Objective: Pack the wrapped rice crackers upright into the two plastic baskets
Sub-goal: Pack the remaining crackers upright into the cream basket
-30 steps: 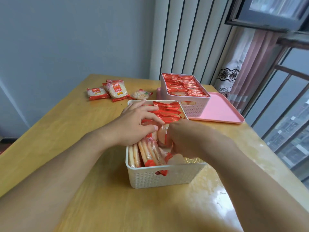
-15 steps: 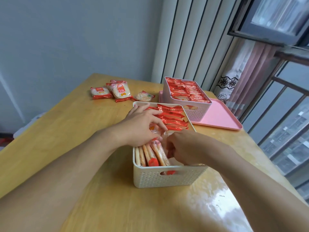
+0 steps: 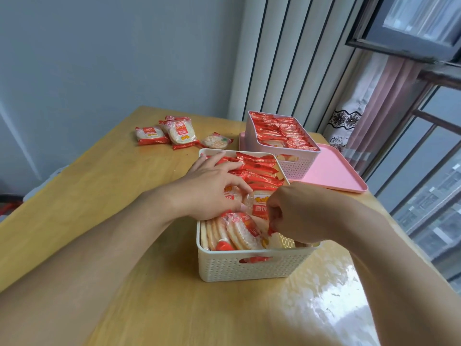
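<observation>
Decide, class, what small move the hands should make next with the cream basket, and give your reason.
Probably ease the packet down upright into the gap. The left hand holds back the standing rows in the cream basket, and the right hand pinches a packet beside that open gap.

Cream basket (image 3: 249, 267) near, part-filled with upright red-wrapped crackers (image 3: 257, 171), pink basket (image 3: 296, 162) packed full behind, loose packets (image 3: 174, 132) flat on bench

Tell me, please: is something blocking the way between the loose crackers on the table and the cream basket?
Both hands do: the left hand and right hand sit inside the cream basket, over the packed rows. The table between it and the loose crackers holds nothing visible.
</observation>
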